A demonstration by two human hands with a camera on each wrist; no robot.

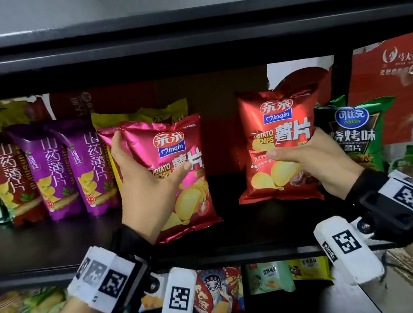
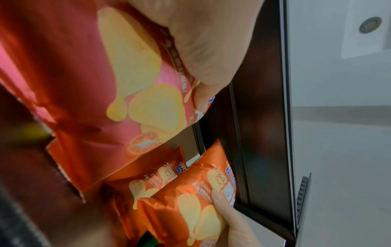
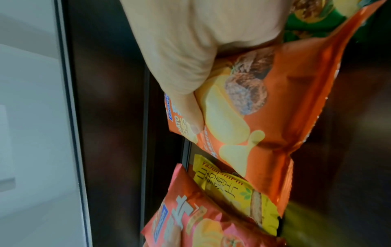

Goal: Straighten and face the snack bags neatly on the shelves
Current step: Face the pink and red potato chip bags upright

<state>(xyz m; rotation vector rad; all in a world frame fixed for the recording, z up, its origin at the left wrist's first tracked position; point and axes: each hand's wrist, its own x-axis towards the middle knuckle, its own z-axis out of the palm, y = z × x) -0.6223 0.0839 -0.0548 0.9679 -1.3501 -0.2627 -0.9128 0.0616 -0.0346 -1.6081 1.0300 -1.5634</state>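
Observation:
On the black shelf [image 1: 52, 243] a pink Qinqin chip bag [image 1: 185, 186] stands upright, label facing out. My left hand [image 1: 147, 165] grips its left side, thumb across the front and fingers behind; the left wrist view shows my thumb [image 2: 201, 50] pressed on the pink bag [image 2: 84, 75]. To the right stands a red Qinqin chip bag [image 1: 275, 124], held at its right side by my right hand [image 1: 296, 152]. In the right wrist view my thumb [image 3: 180, 75] lies on the red bag [image 3: 275, 100]. A dark gap separates the two bags.
Left of the pink bag stand two purple yam-chip bags [image 1: 51, 168] and a dark red one [image 1: 13, 179]. A yellow bag [image 1: 145, 114] stands behind the pink one, and a green bag [image 1: 352, 134] beside the red one. The shelf above [image 1: 182, 39] hangs low. More snacks [image 1: 218, 294] fill the shelf below.

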